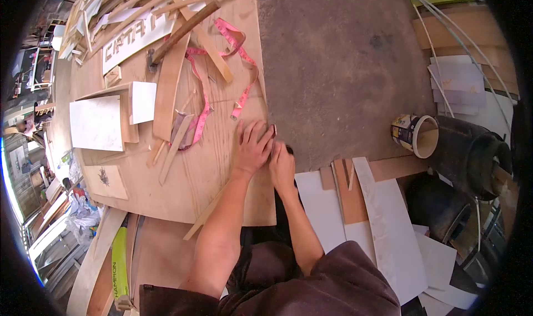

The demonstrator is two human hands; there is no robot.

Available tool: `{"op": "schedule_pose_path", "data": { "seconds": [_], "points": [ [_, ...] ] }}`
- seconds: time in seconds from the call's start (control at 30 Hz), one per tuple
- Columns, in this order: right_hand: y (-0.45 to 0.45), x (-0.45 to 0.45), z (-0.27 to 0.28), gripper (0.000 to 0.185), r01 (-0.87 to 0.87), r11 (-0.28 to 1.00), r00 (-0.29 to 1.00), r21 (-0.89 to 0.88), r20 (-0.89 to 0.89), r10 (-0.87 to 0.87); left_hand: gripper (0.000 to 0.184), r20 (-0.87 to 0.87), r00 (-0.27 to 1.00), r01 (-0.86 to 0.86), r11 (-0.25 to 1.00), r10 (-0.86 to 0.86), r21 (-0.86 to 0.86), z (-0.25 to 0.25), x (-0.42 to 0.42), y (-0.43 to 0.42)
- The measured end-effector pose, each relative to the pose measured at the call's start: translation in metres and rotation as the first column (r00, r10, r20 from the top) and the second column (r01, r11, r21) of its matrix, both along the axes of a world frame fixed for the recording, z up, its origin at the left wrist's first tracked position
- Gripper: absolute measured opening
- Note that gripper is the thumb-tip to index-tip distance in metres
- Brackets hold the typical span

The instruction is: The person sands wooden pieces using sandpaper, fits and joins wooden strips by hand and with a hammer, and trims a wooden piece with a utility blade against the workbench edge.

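At the right edge of the wooden tabletop (222, 177), my two hands are close together. My left hand (254, 149) lies palm down on the wood, its fingers stretched out and slightly bent. Beside it, my right hand (283, 169) is closed just past the edge. A small thin piece with a pale end (273, 130) sticks out between them; its kind is unclear, and the fingers hide most of it. A pink tape measure (203, 116) curls across the wood beyond my left hand. Further off lies a hammer (183, 32) with a wooden handle.
Wood strips (166, 110) and white panels (95, 123) cover the table's left and far parts. A bucket (425, 135) stands right on the concrete floor (344, 66), beside a dark cylinder (466, 149). White boards (322, 205) lean near my right arm.
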State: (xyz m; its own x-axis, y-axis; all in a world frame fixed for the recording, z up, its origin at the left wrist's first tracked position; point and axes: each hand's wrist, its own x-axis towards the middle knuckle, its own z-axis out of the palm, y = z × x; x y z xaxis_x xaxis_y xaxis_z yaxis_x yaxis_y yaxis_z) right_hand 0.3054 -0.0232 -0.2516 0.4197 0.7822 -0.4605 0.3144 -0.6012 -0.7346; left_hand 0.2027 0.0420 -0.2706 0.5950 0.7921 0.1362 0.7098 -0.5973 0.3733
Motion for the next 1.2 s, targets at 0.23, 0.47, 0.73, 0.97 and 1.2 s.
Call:
{"op": "schedule_pose_path", "data": {
  "seconds": [0.23,0.47,0.73,0.97,1.2],
  "points": [
    [-0.007,-0.002,0.000,0.039,0.021,0.998,0.999,-0.060,0.045,-0.018,0.039,-0.022,1.000,0.012,0.998,-0.011,0.054,0.003,-0.001,0.002],
    [-0.009,-0.015,0.001,0.038,0.082,0.995,0.997,-0.062,0.009,-0.082,0.041,-0.012,1.000,0.003,1.000,-0.002,0.028,0.000,-0.001,-0.002],
    [0.004,-0.013,0.018,0.042,0.116,0.987,0.993,-0.108,0.025,-0.114,0.043,0.026,1.000,0.005,0.999,-0.006,0.034,-0.010,0.000,-0.004],
    [0.009,-0.016,0.014,0.040,0.053,0.984,0.993,-0.169,0.114,-0.033,0.040,0.033,0.999,0.005,1.000,-0.005,-0.023,-0.009,-0.002,-0.005],
    [-0.008,-0.011,0.017,0.039,-0.021,0.979,0.993,-0.202,0.110,0.044,0.036,0.030,0.999,0.012,1.000,-0.011,-0.028,-0.007,-0.001,-0.003]
  ]
}}
